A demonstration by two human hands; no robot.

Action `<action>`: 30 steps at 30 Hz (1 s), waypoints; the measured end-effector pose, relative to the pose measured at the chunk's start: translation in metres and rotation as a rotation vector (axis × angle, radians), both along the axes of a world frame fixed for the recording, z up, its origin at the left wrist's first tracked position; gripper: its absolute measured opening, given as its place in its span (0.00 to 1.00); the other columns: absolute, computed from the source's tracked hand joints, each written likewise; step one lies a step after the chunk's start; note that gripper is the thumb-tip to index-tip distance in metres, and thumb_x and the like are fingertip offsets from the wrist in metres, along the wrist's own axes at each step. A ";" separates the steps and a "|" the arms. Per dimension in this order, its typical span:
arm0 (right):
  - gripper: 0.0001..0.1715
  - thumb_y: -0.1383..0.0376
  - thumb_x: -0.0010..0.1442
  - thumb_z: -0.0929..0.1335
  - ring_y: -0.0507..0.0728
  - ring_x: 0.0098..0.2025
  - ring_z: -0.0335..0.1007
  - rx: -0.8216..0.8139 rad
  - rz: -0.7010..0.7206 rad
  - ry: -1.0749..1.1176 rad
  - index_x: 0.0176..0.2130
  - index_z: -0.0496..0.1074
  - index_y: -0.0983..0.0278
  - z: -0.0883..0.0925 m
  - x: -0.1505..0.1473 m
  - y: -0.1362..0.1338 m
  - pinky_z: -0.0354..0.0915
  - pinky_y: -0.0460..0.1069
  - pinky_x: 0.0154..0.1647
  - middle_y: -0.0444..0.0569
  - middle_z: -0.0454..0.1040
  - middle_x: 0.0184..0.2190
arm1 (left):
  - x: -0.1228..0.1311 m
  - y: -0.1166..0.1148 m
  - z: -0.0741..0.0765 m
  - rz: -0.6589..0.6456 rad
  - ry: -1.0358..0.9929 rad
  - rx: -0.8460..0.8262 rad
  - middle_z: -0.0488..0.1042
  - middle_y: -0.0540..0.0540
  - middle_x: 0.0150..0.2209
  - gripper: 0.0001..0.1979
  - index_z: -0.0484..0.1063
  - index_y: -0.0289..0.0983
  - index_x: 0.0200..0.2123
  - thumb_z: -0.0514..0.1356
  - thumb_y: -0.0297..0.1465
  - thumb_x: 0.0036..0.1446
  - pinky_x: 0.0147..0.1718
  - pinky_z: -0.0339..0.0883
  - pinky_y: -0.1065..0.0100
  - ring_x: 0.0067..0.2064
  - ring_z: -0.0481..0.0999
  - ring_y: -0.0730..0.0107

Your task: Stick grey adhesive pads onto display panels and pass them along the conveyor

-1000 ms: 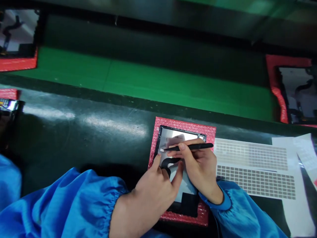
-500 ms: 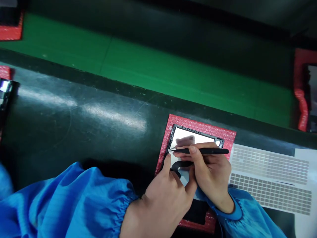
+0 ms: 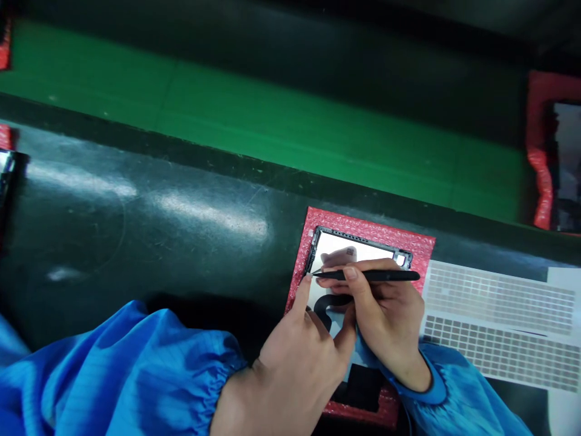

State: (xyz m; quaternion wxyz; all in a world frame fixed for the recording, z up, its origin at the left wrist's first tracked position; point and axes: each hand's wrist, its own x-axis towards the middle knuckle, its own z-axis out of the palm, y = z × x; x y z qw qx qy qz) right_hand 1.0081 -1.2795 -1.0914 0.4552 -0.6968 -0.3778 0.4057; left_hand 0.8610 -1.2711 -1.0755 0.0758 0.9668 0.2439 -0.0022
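Note:
A dark-framed tablet panel (image 3: 354, 249) with a pale, reflective face lies on a pink-red bubble-wrap pad (image 3: 363, 227). A black flexible cable (image 3: 327, 306) curves across the panel. My right hand (image 3: 385, 321) grips black tweezers (image 3: 367, 275) above the panel, their tip at its left frame edge. My left hand (image 3: 299, 357) rests on the panel's lower part, with the index fingertip beside the tweezer tip. Both hands hide the panel's middle and lower parts.
A white sheet of small grey pads (image 3: 494, 321) lies to the right of the red pad. Beyond the dark bench edge runs a green mat (image 3: 272, 133). Another panel on red wrap (image 3: 542, 151) sits at the far right.
The view has shifted, so the panel sits further right than a second ago. The tweezer tip and my left index fingertip have closed in on the panel's left edge.

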 end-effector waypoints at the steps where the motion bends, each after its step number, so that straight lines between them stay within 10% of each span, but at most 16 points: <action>1: 0.07 0.61 0.68 0.73 0.57 0.30 0.87 0.001 0.009 -0.007 0.38 0.76 0.62 0.000 0.000 0.000 0.82 0.44 0.30 0.47 0.87 0.32 | -0.001 0.002 0.000 -0.009 -0.001 -0.006 0.80 0.47 0.24 0.21 0.75 0.34 0.55 0.58 0.34 0.61 0.64 0.58 0.47 0.24 0.77 0.60; 20: 0.14 0.56 0.68 0.72 0.57 0.29 0.86 0.048 -0.134 0.226 0.38 0.73 0.63 0.004 0.004 0.004 0.83 0.48 0.29 0.50 0.86 0.35 | -0.006 0.028 0.014 -0.207 0.008 -0.156 0.80 0.45 0.27 0.35 0.71 0.29 0.57 0.66 0.51 0.58 0.58 0.67 0.49 0.25 0.78 0.61; 25: 0.10 0.57 0.68 0.72 0.58 0.27 0.85 0.223 -0.230 0.230 0.40 0.72 0.60 0.010 0.037 -0.016 0.82 0.51 0.27 0.46 0.85 0.30 | -0.033 0.041 0.024 0.223 0.136 -0.361 0.77 0.44 0.27 0.14 0.72 0.36 0.37 0.54 0.38 0.70 0.26 0.63 0.62 0.25 0.77 0.56; 30: 0.13 0.56 0.63 0.76 0.60 0.26 0.85 0.276 -0.366 0.119 0.37 0.73 0.60 0.011 0.092 -0.045 0.83 0.54 0.31 0.45 0.84 0.29 | -0.041 0.040 0.006 0.578 0.035 -0.655 0.75 0.48 0.28 0.09 0.69 0.39 0.38 0.55 0.38 0.68 0.28 0.54 0.65 0.28 0.75 0.59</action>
